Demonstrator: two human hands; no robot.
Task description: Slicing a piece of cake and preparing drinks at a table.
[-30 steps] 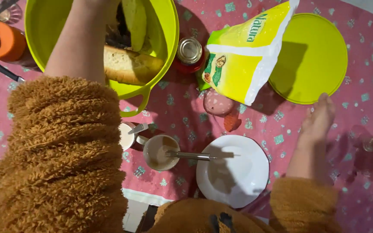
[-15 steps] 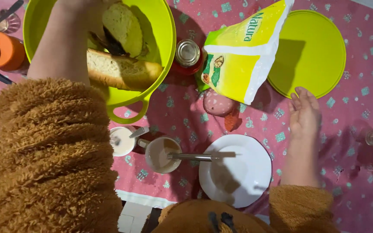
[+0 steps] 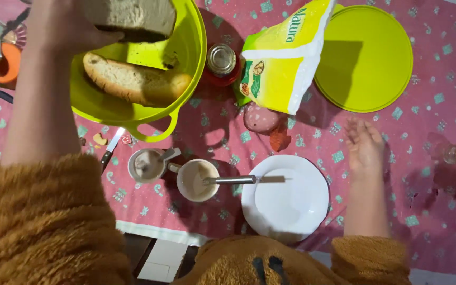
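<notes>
Bread slice [image 3: 133, 18] now lifted clear of green bowl [image 3: 188, 79], pinched in left hand [image 3: 62, 29] above far-left tabletop; loaf [image 3: 133, 82] left inside. Right hand [image 3: 364, 145] flat, fingers spread, beside white plate [image 3: 286, 203] at near edge.

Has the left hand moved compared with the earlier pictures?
Yes. The left hand has come up out of the green bowl, lifting a bread piece above the loaf inside.
</notes>
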